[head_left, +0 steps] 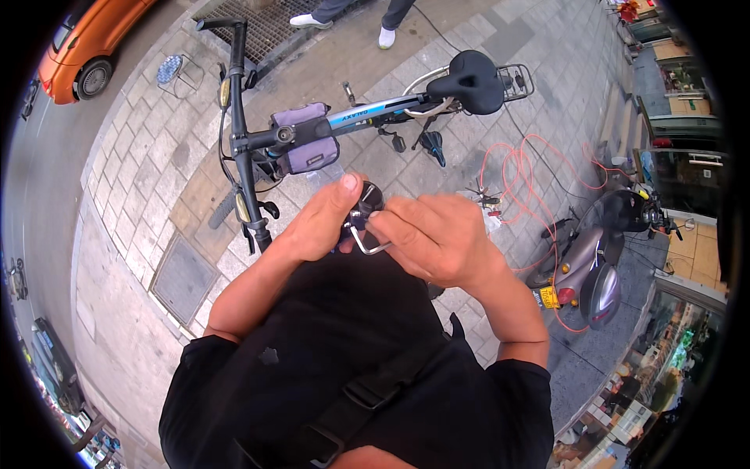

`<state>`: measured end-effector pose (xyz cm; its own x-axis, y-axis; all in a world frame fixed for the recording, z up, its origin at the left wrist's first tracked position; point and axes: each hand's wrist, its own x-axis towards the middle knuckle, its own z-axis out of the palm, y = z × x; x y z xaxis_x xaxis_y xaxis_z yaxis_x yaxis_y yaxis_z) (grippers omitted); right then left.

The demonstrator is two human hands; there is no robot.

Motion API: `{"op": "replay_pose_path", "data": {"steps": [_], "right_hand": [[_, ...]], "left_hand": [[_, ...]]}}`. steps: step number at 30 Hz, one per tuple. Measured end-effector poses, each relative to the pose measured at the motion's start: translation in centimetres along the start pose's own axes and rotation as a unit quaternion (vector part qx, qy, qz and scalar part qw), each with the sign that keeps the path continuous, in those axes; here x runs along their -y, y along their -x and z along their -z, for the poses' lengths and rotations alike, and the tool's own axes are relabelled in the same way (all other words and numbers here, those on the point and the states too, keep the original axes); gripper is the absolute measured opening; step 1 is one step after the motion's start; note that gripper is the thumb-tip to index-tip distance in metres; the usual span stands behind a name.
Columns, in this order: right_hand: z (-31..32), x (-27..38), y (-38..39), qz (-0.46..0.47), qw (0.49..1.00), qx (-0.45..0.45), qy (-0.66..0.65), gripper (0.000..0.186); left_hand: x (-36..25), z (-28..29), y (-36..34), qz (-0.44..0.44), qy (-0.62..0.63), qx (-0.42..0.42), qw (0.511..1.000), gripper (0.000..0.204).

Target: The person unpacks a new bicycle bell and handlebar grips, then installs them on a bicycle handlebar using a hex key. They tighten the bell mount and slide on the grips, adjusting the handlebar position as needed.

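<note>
Steel hex key (369, 244), stiff, light and slick, is pinched by right hand (433, 234) fingers; left hand (324, 220) grips a small round dark part (367, 199), thumb extended.

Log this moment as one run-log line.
left hand: holds small dark round part | right hand: holds bent metal key at part | bike: upright ahead on pavement | scooter: parked right

grey paved sidewalk (148, 148) in daylight, orange car (86, 47) on the road, shopfronts (680, 117) alongside.
</note>
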<state>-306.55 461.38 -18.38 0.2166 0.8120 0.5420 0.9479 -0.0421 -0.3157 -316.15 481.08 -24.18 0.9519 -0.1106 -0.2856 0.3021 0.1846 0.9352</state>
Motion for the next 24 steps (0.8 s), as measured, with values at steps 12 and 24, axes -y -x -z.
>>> {"op": "replay_pose_path", "data": {"steps": [12,24], "right_hand": [[-0.8,-0.3,-0.2,-0.032,0.999,0.039,-0.016,0.034],[-3.2,1.4,2.4,-0.124,0.977,0.014,-0.173,0.031]], "left_hand": [[1.1,-0.8,-0.4,0.015,0.075,0.005,0.997,0.076],[0.2,-0.9,-2.1,0.117,0.348,0.004,0.930,0.093]]}}
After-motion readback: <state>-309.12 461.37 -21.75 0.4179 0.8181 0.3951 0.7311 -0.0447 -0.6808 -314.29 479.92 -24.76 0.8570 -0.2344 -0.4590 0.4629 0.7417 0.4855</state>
